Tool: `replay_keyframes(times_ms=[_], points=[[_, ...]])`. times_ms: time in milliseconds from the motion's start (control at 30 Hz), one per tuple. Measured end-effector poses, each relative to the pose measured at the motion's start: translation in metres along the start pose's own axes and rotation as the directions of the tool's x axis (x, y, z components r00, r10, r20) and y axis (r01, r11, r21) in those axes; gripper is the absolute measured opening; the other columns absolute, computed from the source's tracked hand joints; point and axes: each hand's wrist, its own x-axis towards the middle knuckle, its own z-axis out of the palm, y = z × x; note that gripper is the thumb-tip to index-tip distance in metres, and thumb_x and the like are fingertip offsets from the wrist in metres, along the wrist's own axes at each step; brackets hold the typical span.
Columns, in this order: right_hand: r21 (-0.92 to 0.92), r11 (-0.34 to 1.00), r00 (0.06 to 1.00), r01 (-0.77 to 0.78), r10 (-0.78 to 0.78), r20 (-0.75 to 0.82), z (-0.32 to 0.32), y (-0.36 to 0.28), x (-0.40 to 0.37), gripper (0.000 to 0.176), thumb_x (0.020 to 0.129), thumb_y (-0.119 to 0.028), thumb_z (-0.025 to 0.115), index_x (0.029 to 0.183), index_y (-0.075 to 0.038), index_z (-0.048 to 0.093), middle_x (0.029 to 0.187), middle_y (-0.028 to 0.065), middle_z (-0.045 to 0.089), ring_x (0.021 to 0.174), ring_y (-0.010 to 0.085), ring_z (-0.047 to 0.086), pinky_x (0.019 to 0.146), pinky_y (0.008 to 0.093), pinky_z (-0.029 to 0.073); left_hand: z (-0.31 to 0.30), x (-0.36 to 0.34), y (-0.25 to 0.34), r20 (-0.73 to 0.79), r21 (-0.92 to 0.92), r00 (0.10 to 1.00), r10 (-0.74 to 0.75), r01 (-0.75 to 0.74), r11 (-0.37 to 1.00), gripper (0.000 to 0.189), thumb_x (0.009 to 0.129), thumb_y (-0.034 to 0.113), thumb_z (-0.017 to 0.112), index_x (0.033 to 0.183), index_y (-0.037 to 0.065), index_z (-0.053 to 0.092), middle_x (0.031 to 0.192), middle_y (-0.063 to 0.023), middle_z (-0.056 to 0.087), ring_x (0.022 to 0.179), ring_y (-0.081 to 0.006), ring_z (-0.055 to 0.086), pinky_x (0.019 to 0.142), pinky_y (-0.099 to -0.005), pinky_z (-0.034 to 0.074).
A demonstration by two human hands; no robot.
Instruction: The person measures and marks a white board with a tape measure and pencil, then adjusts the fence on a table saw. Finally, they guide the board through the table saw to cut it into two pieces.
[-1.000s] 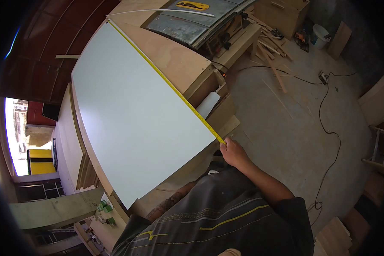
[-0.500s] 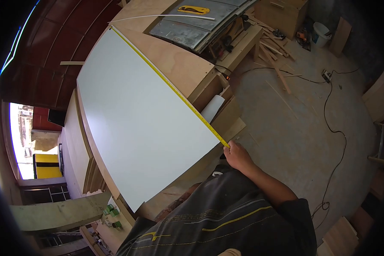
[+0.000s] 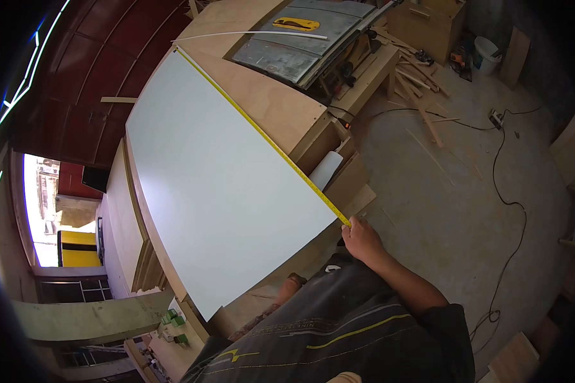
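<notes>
My right hand (image 3: 363, 239) is closed around the near end of a yellow tape measure (image 3: 262, 136), just past the corner of a large white panel (image 3: 217, 185). The tape's blade runs straight along the panel's right edge up to its far corner; my fingers hide the case. Close to my shirt and below the panel's near edge, my left hand (image 3: 290, 288) shows only in part, its fingers not clear. The white panel lies flat on wooden boards.
Beyond the panel stands a table saw (image 3: 281, 54) with a yellow insert, a thin white strip (image 3: 262, 32) across it. A white rolled piece (image 3: 326, 170) sits in an open wooden box. Wood offcuts (image 3: 421, 83) and a black cable (image 3: 501, 185) lie on the floor.
The view has shifted slightly, so the panel and bench sit a little lower and further right. More of my left hand shows. My right hand keeps its grip on the tape measure.
</notes>
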Motion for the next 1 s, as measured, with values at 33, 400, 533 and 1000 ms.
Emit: replay_keyframes(times_ms=[33, 400, 533, 1000], points=[[-0.013, 1.0, 1.0, -0.003, 0.003, 0.009, -0.003, -0.001, 0.0, 0.036, 0.103, -0.032, 0.053, 0.114, 0.001, 0.056, 0.111, 0.03, 0.066, 0.105, 0.047, 0.066, 0.091, 0.0557, 0.054, -0.012, -0.002, -0.005, 0.059, 0.04, 0.998, -0.002, 0.0, 0.999, 0.031, 0.088, 0.033, 0.07, 0.107, 0.008, 0.076, 0.107, -0.0243, 0.074, 0.105, -0.0422, 0.071, 0.087, -0.0519, 0.056], [-0.019, 0.999, 0.998, -0.048, 0.048, -0.033, -0.011, 0.005, 0.008, 0.034, 0.102, -0.031, 0.054, 0.112, 0.001, 0.059, 0.115, 0.0275, 0.065, 0.107, 0.0465, 0.064, 0.092, 0.055, 0.052, -0.267, -0.02, -0.008, 0.302, -0.174, 0.937, -0.175, 0.235, 0.956, 0.012, 0.091, 0.015, 0.07, 0.095, 0.004, 0.068, 0.079, -0.0019, 0.068, 0.073, -0.0108, 0.066, 0.068, -0.0279, 0.055], [-0.001, 0.994, 0.994, -0.108, 0.108, 0.022, -0.007, 0.012, 0.015, 0.03, 0.1, -0.029, 0.055, 0.105, 0.0, 0.06, 0.108, 0.0262, 0.068, 0.102, 0.0467, 0.065, 0.088, 0.0543, 0.052, -0.306, 0.059, -0.013, -0.04, -0.569, 0.998, -0.039, 0.009, 0.822, 0.005, 0.092, 0.006, 0.063, 0.096, 0.004, 0.06, 0.076, -0.0017, 0.063, 0.068, -0.0113, 0.064, 0.065, -0.0266, 0.055], [-0.016, 0.994, 0.968, -0.112, 0.105, -0.226, -0.004, -0.018, -0.014, 0.019, 0.094, -0.02, 0.063, 0.101, -0.002, 0.064, 0.095, 0.0238, 0.066, 0.088, 0.0436, 0.066, 0.078, 0.052, 0.053, -0.361, 0.355, -0.046, -0.337, -0.63, 0.926, 0.171, -0.357, 0.69, 0.016, 0.097, 0.016, 0.063, 0.109, 0.006, 0.063, 0.103, -0.0063, 0.075, 0.102, -0.0146, 0.071, 0.089, -0.0315, 0.053]])
